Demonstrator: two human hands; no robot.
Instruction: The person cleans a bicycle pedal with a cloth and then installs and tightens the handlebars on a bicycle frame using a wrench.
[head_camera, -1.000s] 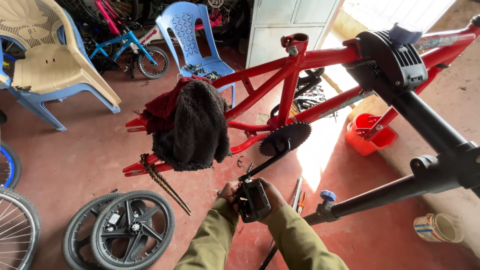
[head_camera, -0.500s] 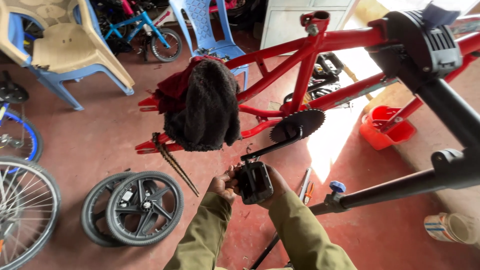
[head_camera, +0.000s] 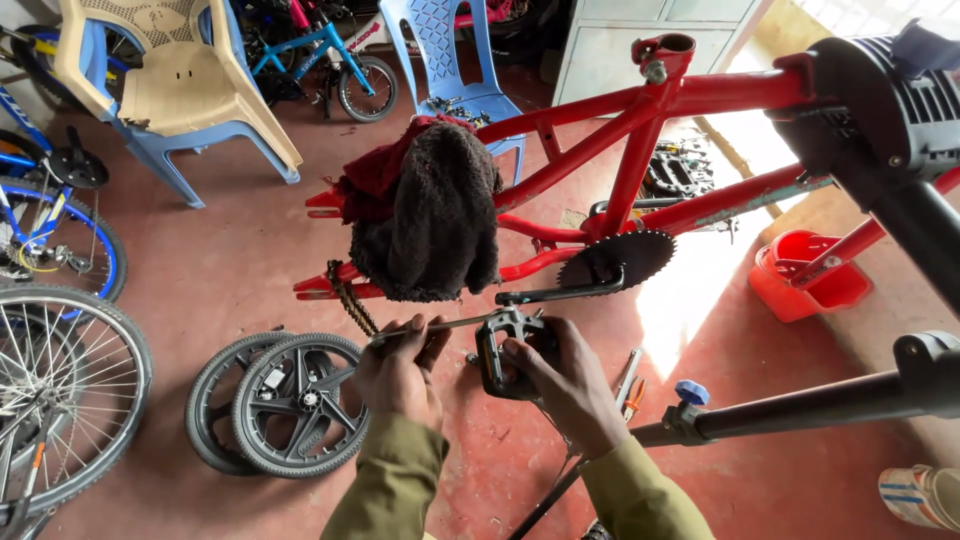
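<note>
A red bicycle frame (head_camera: 640, 150) hangs in a black repair stand (head_camera: 900, 210), with a dark rag (head_camera: 430, 215) draped over its rear stays. A black crank arm (head_camera: 560, 292) points left from the toothed chainring (head_camera: 615, 260). My right hand (head_camera: 565, 385) grips a black pedal (head_camera: 505, 350) at the crank's end. My left hand (head_camera: 400, 370) holds a thin metal spanner (head_camera: 440, 325) whose far end reaches the pedal axle. A loose chain (head_camera: 350, 300) dangles from the frame's rear.
Two small black wheels (head_camera: 290, 400) lie on the red floor at the left. A spoked wheel (head_camera: 60, 390) and a blue bicycle (head_camera: 50, 230) stand further left. Plastic chairs (head_camera: 170, 90) are behind. A red tub (head_camera: 810, 285) sits right; tools (head_camera: 630, 385) lie below my hands.
My hands have spread apart: the left now holds the spanner out to the left of the pedal, and the right stays on the pedal. My view has shifted slightly.
</note>
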